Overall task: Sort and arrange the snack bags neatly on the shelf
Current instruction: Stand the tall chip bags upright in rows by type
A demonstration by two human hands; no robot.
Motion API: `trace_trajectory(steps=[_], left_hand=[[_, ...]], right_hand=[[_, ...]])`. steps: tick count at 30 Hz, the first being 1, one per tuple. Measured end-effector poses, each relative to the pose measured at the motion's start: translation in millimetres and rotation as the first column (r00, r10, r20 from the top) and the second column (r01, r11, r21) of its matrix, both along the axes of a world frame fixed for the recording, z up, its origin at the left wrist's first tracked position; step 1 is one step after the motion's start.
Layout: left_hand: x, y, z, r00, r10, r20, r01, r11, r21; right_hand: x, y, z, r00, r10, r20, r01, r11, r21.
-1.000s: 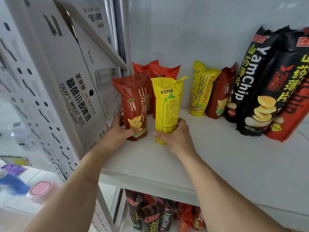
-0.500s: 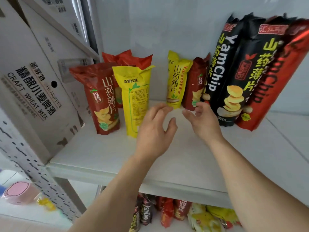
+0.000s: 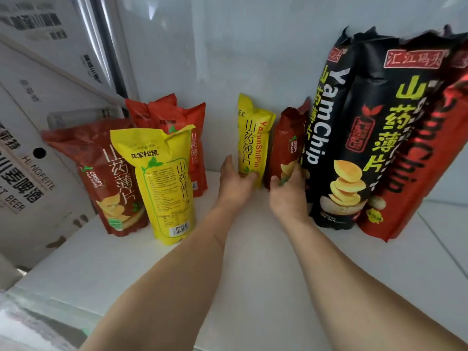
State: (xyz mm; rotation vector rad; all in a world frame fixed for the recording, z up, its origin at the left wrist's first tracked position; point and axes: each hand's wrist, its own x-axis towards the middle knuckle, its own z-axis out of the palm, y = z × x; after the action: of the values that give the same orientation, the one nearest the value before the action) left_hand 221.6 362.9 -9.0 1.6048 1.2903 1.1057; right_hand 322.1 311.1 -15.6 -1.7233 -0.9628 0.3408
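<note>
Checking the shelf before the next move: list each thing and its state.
Left hand: gripping the small yellow bag, upright at the back wall.
Right hand: gripping the small dark red bag, upright.
Front yellow bag: standing, free.
Front red bag: standing, free.
Tall black bags: leaning left.

Red bag (image 3: 430, 148) cut off at R edge.

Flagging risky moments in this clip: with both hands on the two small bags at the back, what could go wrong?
1. The tall black bags lean beside the small dark red bag; pulling it with the right hand might topple them.
2. The left hand only touches the yellow bag low down; it could tip.
</note>
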Motion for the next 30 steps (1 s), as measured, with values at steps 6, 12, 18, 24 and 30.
trace_trajectory(steps=[6,12,18,24,30], left_hand=[[8.4,23.5,-6.4,0.960,-0.082,0.269,0.100,0.994,-0.052],[5.5,29.8,-21.0,0.957,-0.050,0.285,0.052,0.999,0.000],[-8.6,10.2,-30.4,0.974,-0.058,0.218,0.041,0.996,0.080],[-36.7,-48.9,-27.9,0.987,-0.042,0.154,0.033,0.997,0.063],[-66.7,-126.3,-27.1,0.977,-0.061,0.206,0.047,0.996,0.072]], right_hand=[[2.6,19.6,-1.2,0.997,-0.076,-0.006,0.076,0.995,-0.059],[4.1,13.9,-2.1,0.985,-0.006,-0.174,0.008,1.000,0.008],[10.0,-21.4,-12.5,0.998,0.025,0.053,-0.028,0.998,0.055],[10.4,-68.3,-11.4,0.986,0.166,0.022,-0.167,0.985,0.044],[0.5,-118.3,-7.3,0.963,0.267,0.030,-0.269,0.961,0.065]])
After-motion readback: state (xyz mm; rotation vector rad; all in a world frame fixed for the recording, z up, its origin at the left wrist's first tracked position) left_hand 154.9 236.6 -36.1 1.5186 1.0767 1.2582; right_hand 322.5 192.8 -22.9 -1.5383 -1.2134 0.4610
